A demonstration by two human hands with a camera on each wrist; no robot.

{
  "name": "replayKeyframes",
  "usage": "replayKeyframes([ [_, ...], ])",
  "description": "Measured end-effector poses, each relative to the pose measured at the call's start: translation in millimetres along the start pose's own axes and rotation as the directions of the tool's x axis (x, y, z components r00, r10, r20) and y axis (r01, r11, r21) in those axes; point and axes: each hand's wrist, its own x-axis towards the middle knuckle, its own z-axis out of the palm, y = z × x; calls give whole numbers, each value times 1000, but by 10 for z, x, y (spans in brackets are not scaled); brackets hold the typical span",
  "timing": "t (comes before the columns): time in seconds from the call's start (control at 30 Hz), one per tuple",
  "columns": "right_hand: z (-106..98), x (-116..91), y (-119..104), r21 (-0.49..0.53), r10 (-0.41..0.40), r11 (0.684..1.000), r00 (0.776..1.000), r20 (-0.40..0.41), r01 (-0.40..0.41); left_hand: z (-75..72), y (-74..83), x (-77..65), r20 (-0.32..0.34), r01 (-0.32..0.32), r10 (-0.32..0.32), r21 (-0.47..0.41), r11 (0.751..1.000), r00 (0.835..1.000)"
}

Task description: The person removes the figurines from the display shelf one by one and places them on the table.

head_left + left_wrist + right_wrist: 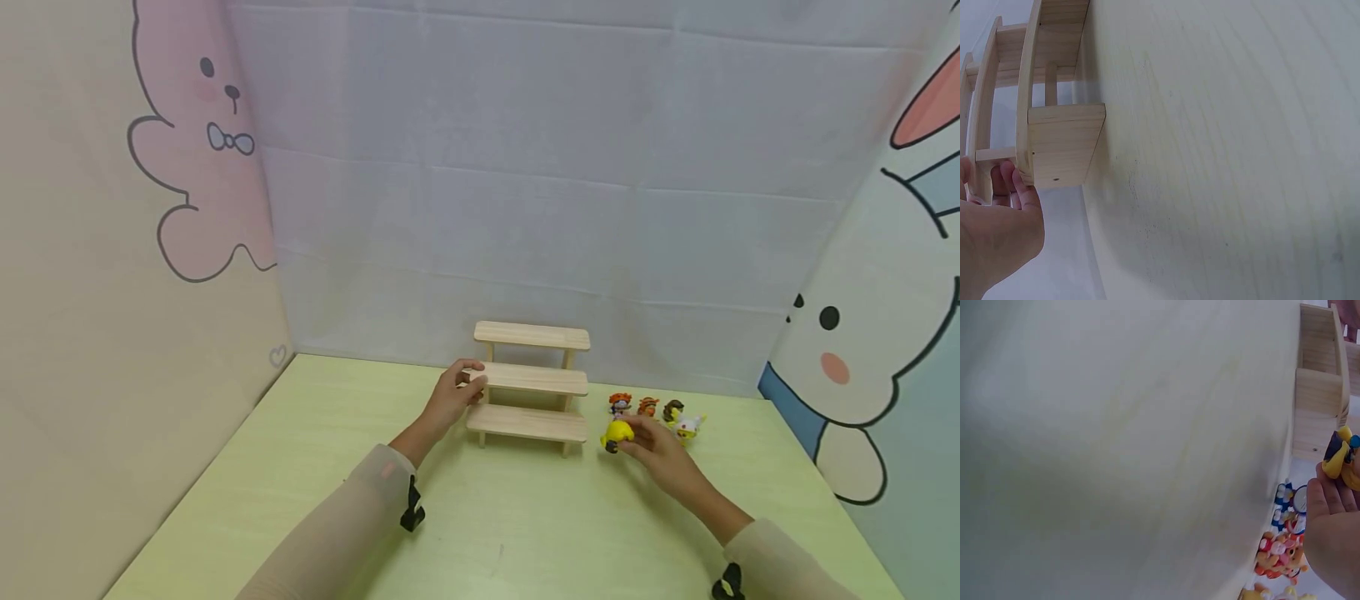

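Note:
A three-tier wooden display shelf (532, 379) stands against the back wall. My left hand (448, 398) grips the left end of its middle board; in the left wrist view the fingers (1022, 190) curl at the board's edge. To the right of the shelf, my right hand (667, 460) holds a yellow toy figurine (618, 432) between thumb and fingers, above the table. Dark and blue parts of that figurine (1335, 456) show in the right wrist view, while the palm side hides the rest.
Several small toy figurines stand behind the right hand, among them a red-haired one (620, 403), an orange one (648, 407), a brown one (675, 408) and a white-and-yellow one (687, 425). Cloth walls with cartoon animals enclose the pale yellow table (480, 533).

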Motion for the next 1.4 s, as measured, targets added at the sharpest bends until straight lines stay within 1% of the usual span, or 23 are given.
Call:
replayKeyframes([
  [0.3,-84,-53,151,-8,20,1000,999,49,-19,1,8,-5,-1,-9,9,9,1000,1000],
  [0.4,-97,-57,186,-27,30,999,998,63,-29,2,11,-8,-1,-9,9,11,1000,1000],
  [0.67,-126,-64,183,-89,93,992,991,99,-84,6,21,-14,-4,-13,13,8,1000,1000],
  [0.77,-130,-68,176,-94,107,991,988,107,-97,7,16,-8,-9,-7,7,7,1000,1000],
  [1.1,-147,-62,194,-70,115,992,986,123,-107,6,16,-5,-9,0,0,12,1000,1000],
  [1.4,-152,-50,216,-66,93,994,987,129,-85,0,7,6,-3,-9,9,9,1000,1000],
])
